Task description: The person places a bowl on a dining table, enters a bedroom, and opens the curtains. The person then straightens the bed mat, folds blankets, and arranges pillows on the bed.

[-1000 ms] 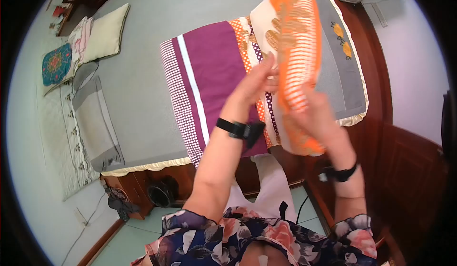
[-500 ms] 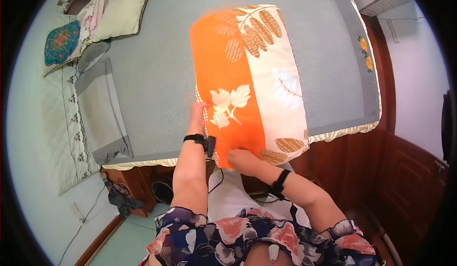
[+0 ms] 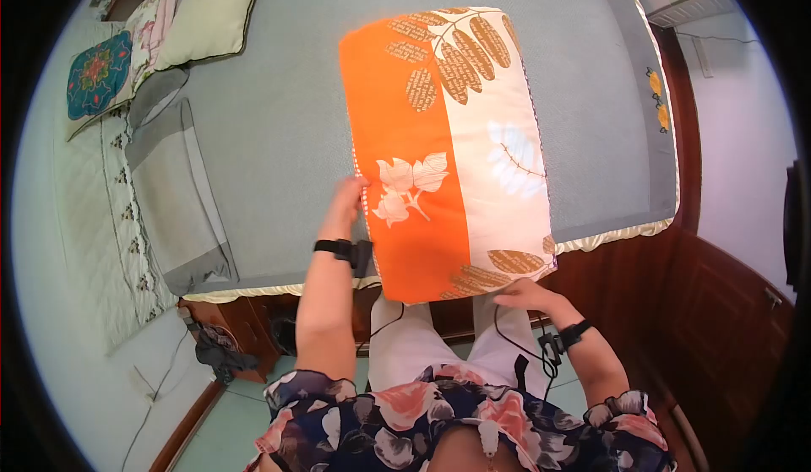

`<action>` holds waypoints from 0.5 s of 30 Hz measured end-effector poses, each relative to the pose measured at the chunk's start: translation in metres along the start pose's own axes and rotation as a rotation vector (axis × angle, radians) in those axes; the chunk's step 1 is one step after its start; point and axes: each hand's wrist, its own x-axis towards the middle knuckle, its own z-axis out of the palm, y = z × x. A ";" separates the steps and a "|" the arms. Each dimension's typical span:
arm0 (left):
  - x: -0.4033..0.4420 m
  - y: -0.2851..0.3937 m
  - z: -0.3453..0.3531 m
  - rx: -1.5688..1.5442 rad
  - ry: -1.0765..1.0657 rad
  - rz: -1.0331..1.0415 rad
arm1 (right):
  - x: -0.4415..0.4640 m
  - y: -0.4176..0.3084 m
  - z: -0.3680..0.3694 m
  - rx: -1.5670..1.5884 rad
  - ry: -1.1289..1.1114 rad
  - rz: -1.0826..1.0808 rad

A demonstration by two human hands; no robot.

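A rectangular pillow [image 3: 417,138], orange on its left half and cream with brown leaves on its right half, lies flat at the near edge of the bed. My left hand [image 3: 345,200] is at the pillow's left side, with a digit over the checked trim and the other fingers partly hidden beside it. By the near right corner, my right hand [image 3: 528,295] has its fingers stretched out against the pillow's front edge. Black straps with small devices are on both wrists.
The pillow rests on a grey bed mat [image 3: 270,134] with a cream frilled edge. A cream cushion [image 3: 211,18], a teal patterned cushion [image 3: 100,75] and a grey pillow [image 3: 175,189] sit to the left. Cables [image 3: 507,337] hang near my legs.
My right hand has moved right, from the orange part of the pillow near its front edge to the near right corner. My left hand remains at the left side.
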 end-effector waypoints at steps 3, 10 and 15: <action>-0.002 0.084 -0.020 0.202 0.285 0.277 | -0.022 0.007 0.010 0.919 0.180 0.420; 0.080 0.148 0.033 -0.243 -0.201 0.270 | 0.047 0.025 0.033 1.945 1.101 -0.053; 0.091 0.135 0.018 -0.363 -0.151 0.248 | 0.040 0.009 -0.019 1.484 1.474 0.012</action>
